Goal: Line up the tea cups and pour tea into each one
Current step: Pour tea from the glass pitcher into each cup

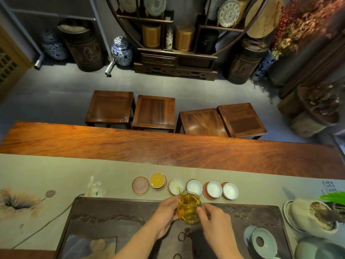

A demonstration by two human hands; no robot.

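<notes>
Four wooden stools (pixel 173 114) are standing beyond the grip, past the tabletop (pixel 168 148); a lidded celadon bowl (pixel 261 242) is sitting right of it, nearer the camera.

Five tea cups stand in a row on the tabletop: one cup of amber tea (pixel 158 180), one cup taking the pour (pixel 176 186), and three empty white cups (pixel 194 187) (pixel 214 189) (pixel 230 191). Six round coasters lie there; five carry cups and one bare coaster (pixel 140 184) ends the row toward the left edge. One glass pitcher (pixel 188 208) of tea is held by two hands, the left hand (pixel 165 214) and the right hand (pixel 211 221). One dark tea tray (pixel 112 217) fills the near edge. One lidded gaiwan (pixel 261 242) sits near its right corner. Beyond the far edge stand four wooden stools (pixel 110 108).
</notes>
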